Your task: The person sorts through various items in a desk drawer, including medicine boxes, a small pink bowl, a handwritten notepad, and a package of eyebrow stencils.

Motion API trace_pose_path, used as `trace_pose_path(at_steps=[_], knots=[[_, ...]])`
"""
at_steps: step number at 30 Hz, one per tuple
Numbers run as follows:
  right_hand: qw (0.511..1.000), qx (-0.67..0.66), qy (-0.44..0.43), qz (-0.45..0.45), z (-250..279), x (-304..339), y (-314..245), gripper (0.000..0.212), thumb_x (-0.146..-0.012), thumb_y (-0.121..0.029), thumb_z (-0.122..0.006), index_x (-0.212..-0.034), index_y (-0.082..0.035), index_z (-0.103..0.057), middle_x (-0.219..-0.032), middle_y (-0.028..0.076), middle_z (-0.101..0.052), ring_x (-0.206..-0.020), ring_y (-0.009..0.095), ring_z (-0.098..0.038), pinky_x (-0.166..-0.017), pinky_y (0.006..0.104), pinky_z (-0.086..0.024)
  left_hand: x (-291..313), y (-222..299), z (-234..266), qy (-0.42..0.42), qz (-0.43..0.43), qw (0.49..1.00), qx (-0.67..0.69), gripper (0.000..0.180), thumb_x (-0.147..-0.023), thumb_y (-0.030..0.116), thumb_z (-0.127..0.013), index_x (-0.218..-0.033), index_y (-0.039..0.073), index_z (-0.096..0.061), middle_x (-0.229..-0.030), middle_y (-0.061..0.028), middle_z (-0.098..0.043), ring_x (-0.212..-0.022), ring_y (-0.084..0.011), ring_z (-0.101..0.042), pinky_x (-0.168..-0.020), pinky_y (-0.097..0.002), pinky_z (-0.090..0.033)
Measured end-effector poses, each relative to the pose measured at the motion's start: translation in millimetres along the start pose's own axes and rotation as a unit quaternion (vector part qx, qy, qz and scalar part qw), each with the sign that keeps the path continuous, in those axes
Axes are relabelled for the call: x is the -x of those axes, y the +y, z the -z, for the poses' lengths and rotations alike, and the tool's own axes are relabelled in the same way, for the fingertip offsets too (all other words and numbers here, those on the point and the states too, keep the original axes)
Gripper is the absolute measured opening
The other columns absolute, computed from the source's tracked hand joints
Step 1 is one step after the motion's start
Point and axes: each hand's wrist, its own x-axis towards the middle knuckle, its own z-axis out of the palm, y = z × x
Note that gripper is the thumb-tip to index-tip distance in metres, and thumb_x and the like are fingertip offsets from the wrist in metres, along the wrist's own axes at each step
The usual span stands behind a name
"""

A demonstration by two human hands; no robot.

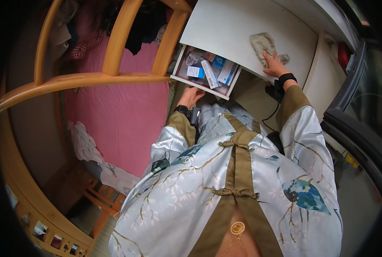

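Observation:
A grey, fluffy cloth (263,44) lies bunched on the white desk top. My right hand (276,66) has its fingers on the near edge of this cloth, pinning it to the surface. Below the desk top, to the left, a white drawer (201,88) is pulled out. At its front panel is my left hand (192,97), with the fingers curled against the panel's lower edge. Inside the drawer lie several small boxes, among them a blue and white box (195,72), a long white box (210,73) and a blue box (219,61).
On the left, a wooden bed rail (84,81) runs beside a bed with a pink sheet (114,115). A black-framed panel (353,115) stands at the right. Under the desk hangs a dark cable (268,118). A wooden ladder-like frame (121,38) rises near the drawer.

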Motion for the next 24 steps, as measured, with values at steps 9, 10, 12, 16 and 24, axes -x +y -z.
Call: trace_pose_path(at_steps=[9, 10, 12, 16, 24], knots=[[1.000, 0.020, 0.023, 0.004, 1, -6, 15, 0.085, -0.073, -0.025, -0.061, -0.141, -0.028, -0.011, -0.140, 0.034, -0.004, -0.127, 0.049, -0.019, -0.102, 0.0574, -0.021, -9, -31, 26, 0.043, 0.015, 0.999, -0.013, 0.020, -0.084, 0.004, -0.053, -0.103, -0.002, -0.054, -0.095, -0.0136, -0.060, -0.085, -0.0268, -0.060, -0.073, -0.0402, -0.053], [1.000, 0.020, 0.019, 0.000, 2, -5, 16, 0.085, -0.073, -0.026, -0.062, -0.141, -0.028, -0.011, -0.140, 0.034, -0.004, -0.127, 0.049, -0.020, -0.102, 0.0575, -0.021, -12, -36, 28, 0.037, 0.015, 0.999, -0.007, 0.020, -0.085, 0.006, -0.053, -0.103, -0.001, -0.054, -0.096, -0.0138, -0.060, -0.086, -0.0273, -0.060, -0.074, -0.0406, -0.053], [1.000, 0.019, 0.014, -0.005, 1, -5, 18, 0.086, -0.073, -0.027, -0.063, -0.141, -0.027, -0.011, -0.139, 0.034, -0.005, -0.126, 0.049, -0.021, -0.102, 0.0575, -0.021, -16, -39, 33, 0.030, 0.027, 0.999, 0.002, 0.019, -0.085, 0.007, -0.052, -0.103, -0.001, -0.054, -0.096, -0.0140, -0.060, -0.086, -0.0275, -0.060, -0.074, -0.0406, -0.053], [0.998, 0.008, 0.049, 0.029, -3, -7, 22, 0.084, -0.073, -0.025, -0.063, -0.140, -0.026, -0.013, -0.138, 0.035, -0.007, -0.126, 0.049, -0.022, -0.101, 0.0579, -0.024, -20, -26, 32, 0.033, 0.045, 0.998, -0.021, 0.017, -0.087, 0.007, -0.050, -0.102, 0.001, -0.055, -0.096, -0.0137, -0.060, -0.086, -0.0270, -0.060, -0.073, -0.0401, -0.053], [0.996, 0.031, 0.031, 0.084, -16, 9, -8, 0.075, -0.074, -0.021, -0.063, -0.137, -0.015, -0.023, -0.137, 0.032, -0.019, -0.128, 0.044, -0.022, -0.098, 0.0603, -0.026, 19, -5, 18, 0.133, 0.028, 0.963, -0.231, 0.019, -0.085, 0.007, -0.047, -0.101, 0.002, -0.056, -0.087, -0.0101, -0.061, -0.071, -0.0205, -0.061, -0.054, -0.0288, -0.051]])
